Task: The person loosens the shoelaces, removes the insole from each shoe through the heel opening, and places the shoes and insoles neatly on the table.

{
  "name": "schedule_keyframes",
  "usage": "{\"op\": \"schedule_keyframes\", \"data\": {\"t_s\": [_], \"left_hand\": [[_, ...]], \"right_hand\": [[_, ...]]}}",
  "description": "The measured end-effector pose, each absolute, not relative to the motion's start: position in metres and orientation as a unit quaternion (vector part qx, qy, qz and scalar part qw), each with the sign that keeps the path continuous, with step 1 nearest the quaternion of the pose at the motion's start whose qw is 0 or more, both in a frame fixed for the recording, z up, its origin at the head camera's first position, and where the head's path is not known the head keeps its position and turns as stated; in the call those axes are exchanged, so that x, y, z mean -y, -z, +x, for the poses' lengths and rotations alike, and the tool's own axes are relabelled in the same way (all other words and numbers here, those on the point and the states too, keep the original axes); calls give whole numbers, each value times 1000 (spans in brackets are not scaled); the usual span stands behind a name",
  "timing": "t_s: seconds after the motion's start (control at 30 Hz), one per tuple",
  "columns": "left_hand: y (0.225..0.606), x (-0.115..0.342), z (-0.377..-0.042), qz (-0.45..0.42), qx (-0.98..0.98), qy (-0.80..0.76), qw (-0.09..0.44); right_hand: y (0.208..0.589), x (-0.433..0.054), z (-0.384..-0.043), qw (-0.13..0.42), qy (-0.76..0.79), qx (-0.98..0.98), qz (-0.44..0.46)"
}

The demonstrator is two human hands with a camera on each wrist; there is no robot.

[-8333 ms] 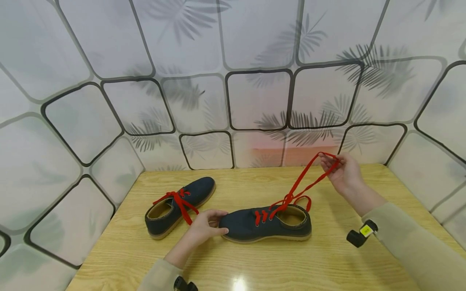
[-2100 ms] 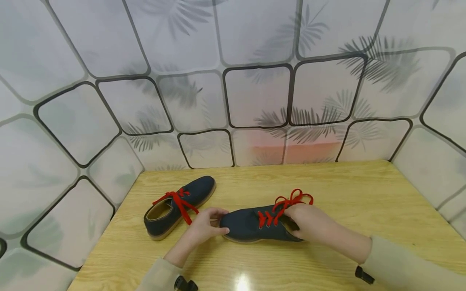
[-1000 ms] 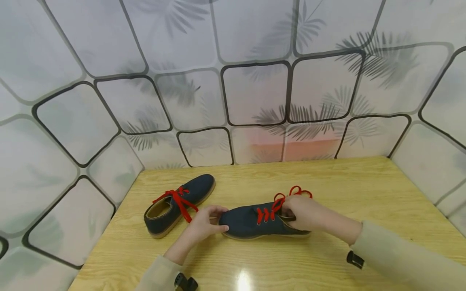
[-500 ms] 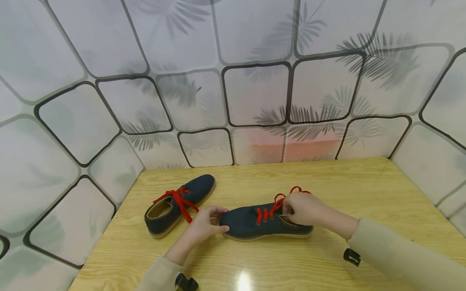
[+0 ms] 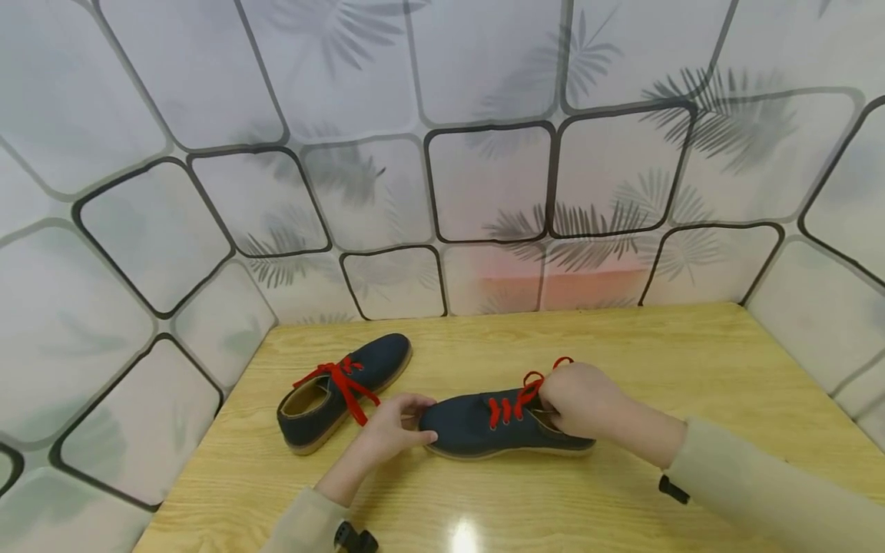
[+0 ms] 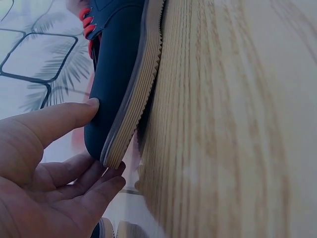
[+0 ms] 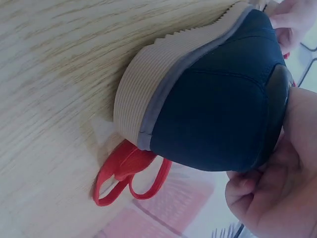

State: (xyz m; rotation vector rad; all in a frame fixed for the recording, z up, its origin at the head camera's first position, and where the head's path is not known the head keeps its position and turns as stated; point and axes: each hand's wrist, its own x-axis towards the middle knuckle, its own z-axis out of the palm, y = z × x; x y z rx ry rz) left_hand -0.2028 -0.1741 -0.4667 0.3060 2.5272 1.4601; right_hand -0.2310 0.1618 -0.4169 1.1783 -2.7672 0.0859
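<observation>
Foreground: both sleeves (image 5: pixel 767 484) enter from the bottom and right edges, each with a black device (image 5: pixel 356 540) at the wrist. The table (image 5: pixel 429 499) is wood-grained, with a light reflection at its near side.

Left hand (image 5: pixel 389 428): grasps the toe of the shoe (image 5: pixel 459 422), thumb on the near side, fingers round the tip. Right hand (image 5: pixel 584 399): fingers curled, grasping the shoe at its opening; the exact contact is largely hidden.

The shoe is dark blue, upright on the table at centre, toe toward the left hand. Its ribbed sole (image 6: pixel 131 94) is tan. Red laces (image 5: pixel 507 411) cross the front; loops (image 7: pixel 131 173) extend beyond the far side.

Farther left, the second shoe (image 5: pixel 376 361) stands upright, toe angled away, red bow (image 5: pixel 342 380) on top.

Rear: a patterned wall (image 5: pixel 491 184) with leaf prints.
</observation>
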Motion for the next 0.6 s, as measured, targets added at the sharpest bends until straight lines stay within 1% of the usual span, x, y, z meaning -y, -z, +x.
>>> {"op": "schedule_keyframes", "data": {"t_s": [0.23,0.6], "left_hand": [[467,175,-203,103,-857,-494,106],[467,173,-202,100,-861,-489,101]], "right_hand": [[414,-164,-234,-10,-130,932,338],[418,-171,-243,-101,-303,905,281]]}}
